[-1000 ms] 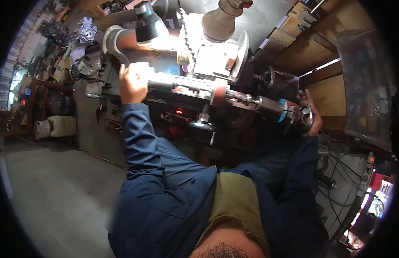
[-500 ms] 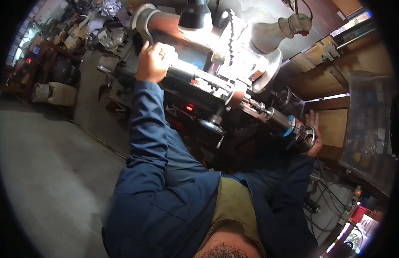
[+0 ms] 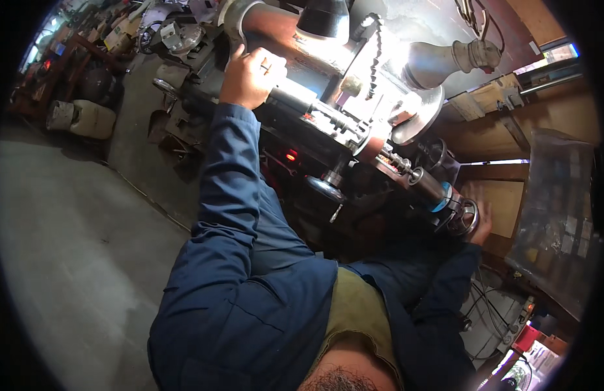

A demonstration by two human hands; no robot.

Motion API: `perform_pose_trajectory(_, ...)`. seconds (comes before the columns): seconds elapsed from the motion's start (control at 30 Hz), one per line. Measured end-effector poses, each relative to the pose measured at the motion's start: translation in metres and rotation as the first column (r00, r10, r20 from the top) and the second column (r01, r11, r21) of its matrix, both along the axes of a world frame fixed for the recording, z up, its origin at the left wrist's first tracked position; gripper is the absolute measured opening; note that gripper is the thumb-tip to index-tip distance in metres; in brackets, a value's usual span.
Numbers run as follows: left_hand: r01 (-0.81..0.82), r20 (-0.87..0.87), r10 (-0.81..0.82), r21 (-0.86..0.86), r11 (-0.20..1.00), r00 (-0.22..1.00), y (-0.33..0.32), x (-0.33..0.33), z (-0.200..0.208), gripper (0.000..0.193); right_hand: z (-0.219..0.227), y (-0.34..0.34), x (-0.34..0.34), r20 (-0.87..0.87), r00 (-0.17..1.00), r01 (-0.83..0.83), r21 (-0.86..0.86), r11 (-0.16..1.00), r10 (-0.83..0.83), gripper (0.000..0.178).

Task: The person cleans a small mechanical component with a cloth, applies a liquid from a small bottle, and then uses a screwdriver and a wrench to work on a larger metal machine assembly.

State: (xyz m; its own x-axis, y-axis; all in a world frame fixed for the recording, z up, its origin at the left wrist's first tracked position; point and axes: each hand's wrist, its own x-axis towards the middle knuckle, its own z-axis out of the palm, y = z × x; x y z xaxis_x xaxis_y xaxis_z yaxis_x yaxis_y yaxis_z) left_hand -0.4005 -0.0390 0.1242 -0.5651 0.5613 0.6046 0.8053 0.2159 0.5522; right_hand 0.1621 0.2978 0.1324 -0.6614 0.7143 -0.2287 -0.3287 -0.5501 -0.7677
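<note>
A lathe-like machine runs slantwise before me, brightly lit. My left hand (image 3: 253,78) is closed at its left end, beside a metal cylinder (image 3: 293,94); what the fingers grip is hidden. Along the same line lie a slim shaft (image 3: 338,118), a reddish-brown round part (image 3: 371,147) and a dark cylinder with a blue band (image 3: 427,185). A shiny metal handwheel (image 3: 470,217) ends that line on the right. My right hand (image 3: 482,215) rests against its far rim, fingers stretched out and slightly blurred.
A crank handwheel (image 3: 326,188) juts toward me below the shaft. Black (image 3: 323,23) and grey (image 3: 432,64) lamp shades hang over the machine. Clear plastic sheeting (image 3: 556,208) hangs at the right, above loose cables (image 3: 488,300). A pale jug (image 3: 93,120) stands far left.
The whole view has shifted, so the machine sits a little farther right in it. My left hand stays at the left end; my right hand's fingers have moved slightly at the handwheel.
</note>
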Motion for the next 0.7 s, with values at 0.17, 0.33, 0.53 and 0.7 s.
perform_pose_trajectory(0.17, -0.005, -0.046, 0.006, 0.02, 1.0, 0.999, 0.005, 0.006, 0.004, 0.012, 0.007, -0.031, -0.036, 0.139, 0.983, 0.129, -0.039, 0.991, -0.122, 0.068)
perform_pose_trajectory(0.33, -0.13, -0.06, 0.165, 0.385, 0.914, 0.985, 0.011, 0.015, 0.009, 0.01, -0.005, -0.017, -0.022, 0.017, 1.0, -0.026, 0.02, 0.999, 0.026, 0.053)
perform_pose_trajectory(0.53, -0.697, 0.635, 0.3, 0.588, 0.41, 0.712, -0.015, 0.065, -0.06, 0.028, -0.019, -0.007, -0.015, -0.262, 0.951, -0.164, 0.032, 0.986, 0.167, 0.028)
perform_pose_trajectory(0.7, -0.225, 0.372, 0.419, -0.464, 0.857, 0.828, -0.027, 0.072, -0.13, 0.025, -0.025, 0.001, -0.019, -0.214, 0.972, -0.088, 0.057, 0.994, 0.099, 0.024)
